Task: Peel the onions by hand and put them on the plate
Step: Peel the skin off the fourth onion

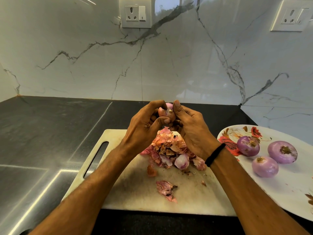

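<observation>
Both hands hold one small pink onion [166,111] up in the air above the white cutting board [186,189]. My left hand [144,126] grips it from the left with curled fingers and thumb. My right hand [189,126] pinches it from the right, thumb up beside its root end. Most of the onion is hidden by the fingers. On the right, a flowered white plate [291,187] carries three peeled purple onions [248,145], [282,151], [265,166].
A heap of pink and brown onion skins [171,150] lies on the board under my hands, with loose scraps [166,188] nearer me. The board sits on a dark stone counter [50,133] against a marble wall with two sockets [135,12].
</observation>
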{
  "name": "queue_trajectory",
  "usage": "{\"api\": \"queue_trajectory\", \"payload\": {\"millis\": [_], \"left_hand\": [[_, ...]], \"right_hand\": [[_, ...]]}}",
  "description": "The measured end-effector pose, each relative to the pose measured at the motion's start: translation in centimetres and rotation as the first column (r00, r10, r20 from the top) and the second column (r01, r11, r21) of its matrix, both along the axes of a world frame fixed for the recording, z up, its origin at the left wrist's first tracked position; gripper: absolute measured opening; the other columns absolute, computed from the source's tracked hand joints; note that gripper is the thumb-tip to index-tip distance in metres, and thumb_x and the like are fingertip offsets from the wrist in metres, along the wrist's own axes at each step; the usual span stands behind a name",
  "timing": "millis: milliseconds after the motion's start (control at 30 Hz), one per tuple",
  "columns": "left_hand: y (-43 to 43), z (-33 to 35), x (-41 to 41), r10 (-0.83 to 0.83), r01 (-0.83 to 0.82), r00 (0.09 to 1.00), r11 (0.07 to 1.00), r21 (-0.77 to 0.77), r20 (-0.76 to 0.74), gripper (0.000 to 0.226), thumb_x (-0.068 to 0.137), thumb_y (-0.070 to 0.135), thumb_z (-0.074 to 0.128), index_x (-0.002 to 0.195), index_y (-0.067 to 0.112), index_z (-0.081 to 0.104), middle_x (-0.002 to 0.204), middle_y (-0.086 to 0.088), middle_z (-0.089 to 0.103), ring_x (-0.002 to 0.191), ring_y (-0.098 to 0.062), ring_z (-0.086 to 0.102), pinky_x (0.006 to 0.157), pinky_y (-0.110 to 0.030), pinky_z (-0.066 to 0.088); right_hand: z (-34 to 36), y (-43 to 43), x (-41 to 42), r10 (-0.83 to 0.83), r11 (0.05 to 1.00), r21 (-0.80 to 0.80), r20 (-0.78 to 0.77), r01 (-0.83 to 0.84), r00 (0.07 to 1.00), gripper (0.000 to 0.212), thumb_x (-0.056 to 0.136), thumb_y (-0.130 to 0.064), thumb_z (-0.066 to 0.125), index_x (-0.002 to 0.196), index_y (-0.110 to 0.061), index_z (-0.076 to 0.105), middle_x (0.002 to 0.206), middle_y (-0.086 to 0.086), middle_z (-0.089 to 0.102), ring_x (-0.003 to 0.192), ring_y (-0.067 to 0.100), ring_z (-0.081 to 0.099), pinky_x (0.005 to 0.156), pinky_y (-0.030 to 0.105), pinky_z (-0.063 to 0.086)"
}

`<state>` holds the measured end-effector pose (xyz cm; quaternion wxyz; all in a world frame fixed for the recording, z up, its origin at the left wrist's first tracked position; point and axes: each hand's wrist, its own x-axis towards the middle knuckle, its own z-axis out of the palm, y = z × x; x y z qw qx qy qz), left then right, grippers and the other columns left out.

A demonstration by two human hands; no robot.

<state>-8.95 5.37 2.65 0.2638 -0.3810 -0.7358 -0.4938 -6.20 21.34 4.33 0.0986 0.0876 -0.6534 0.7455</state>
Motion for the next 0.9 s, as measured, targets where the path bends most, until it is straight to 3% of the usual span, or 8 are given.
{"api": "queue_trajectory", "payload": {"millis": [200, 333, 533, 600, 700, 767, 900], "left_hand": [[0.03, -0.01, -0.19, 0.016, -0.016, 1.000, 0.999, -0.035, -0.011, 0.031, 0.095, 0.033, 0.061, 0.123, 0.038, 0.049, 0.097, 0.013, 0.061, 0.084, -0.007, 0.065, 0.079, -0.025, 0.057], [0.00, 0.02, -0.06, 0.015, -0.015, 1.000, 0.999, -0.037, -0.011, 0.032, 0.095, 0.028, 0.061, 0.121, 0.043, 0.048, 0.097, 0.015, 0.060, 0.083, -0.005, 0.064, 0.078, -0.022, 0.056], [0.15, -0.54, -0.43, 0.057, -0.057, 0.998, 0.996, -0.064, -0.008, 0.018, 0.095, 0.027, 0.062, 0.111, 0.021, 0.055, 0.095, 0.005, 0.059, 0.082, -0.014, 0.062, 0.074, -0.038, 0.059], [0.05, -0.54, -0.44, 0.074, -0.074, 0.997, 0.997, -0.026, -0.004, 0.010, 0.096, 0.021, 0.063, 0.102, 0.015, 0.057, 0.090, 0.005, 0.058, 0.079, -0.014, 0.061, 0.071, -0.036, 0.059], [0.00, -0.04, 0.04, 0.055, -0.055, 0.998, 0.998, 0.008, 0.024, 0.021, 0.094, 0.022, 0.066, 0.105, 0.029, 0.049, 0.086, 0.016, 0.056, 0.075, -0.005, 0.062, 0.070, -0.019, 0.056], [0.04, 0.18, 0.29, 0.046, -0.046, 0.998, 0.999, 0.003, 0.037, 0.029, 0.094, 0.021, 0.066, 0.110, 0.031, 0.044, 0.086, 0.015, 0.057, 0.077, -0.002, 0.064, 0.071, -0.015, 0.054], [0.04, 0.06, 0.21, 0.041, -0.040, 0.999, 0.999, -0.016, 0.021, 0.029, 0.097, 0.026, 0.062, 0.119, 0.039, 0.047, 0.098, 0.009, 0.062, 0.089, -0.010, 0.067, 0.080, -0.027, 0.059]], "right_hand": [[0.02, 0.01, 0.11, -0.006, 1.000, 0.016, -0.006, 0.006, 1.000, 0.041, 0.096, -0.042, 0.052, 0.111, -0.010, 0.071, 0.104, 0.029, 0.066, 0.084, 0.031, 0.061, 0.077, 0.040, 0.054], [-0.03, -0.02, 0.10, -0.001, 1.000, 0.022, 0.002, 0.001, 1.000, 0.041, 0.096, -0.042, 0.051, 0.112, -0.010, 0.071, 0.104, 0.026, 0.067, 0.082, 0.028, 0.061, 0.076, 0.038, 0.054], [-0.08, -0.05, -0.12, 0.003, 1.000, 0.014, 0.024, -0.003, 1.000, 0.046, 0.092, -0.047, 0.052, 0.113, -0.010, 0.070, 0.099, 0.022, 0.069, 0.082, 0.027, 0.063, 0.079, 0.041, 0.055], [-0.17, -0.12, -0.25, 0.004, 1.000, -0.011, 0.046, -0.003, 0.999, 0.046, 0.096, -0.044, 0.048, 0.114, -0.008, 0.069, 0.092, 0.019, 0.068, 0.079, 0.027, 0.062, 0.076, 0.041, 0.055], [-0.22, -0.19, -0.30, -0.021, 1.000, -0.017, 0.058, 0.022, 0.998, 0.044, 0.098, -0.042, 0.047, 0.114, -0.007, 0.068, 0.093, 0.023, 0.067, 0.078, 0.028, 0.062, 0.075, 0.043, 0.055], [-0.14, -0.21, -0.22, -0.020, 0.999, -0.026, 0.054, 0.021, 0.998, 0.041, 0.098, -0.041, 0.047, 0.111, -0.010, 0.070, 0.100, 0.028, 0.067, 0.081, 0.030, 0.062, 0.082, 0.049, 0.054], [-0.06, -0.14, -0.08, -0.017, 1.000, -0.017, 0.037, 0.018, 0.999, 0.039, 0.098, -0.041, 0.048, 0.107, -0.011, 0.071, 0.104, 0.030, 0.066, 0.086, 0.034, 0.062, 0.088, 0.056, 0.052]]}}
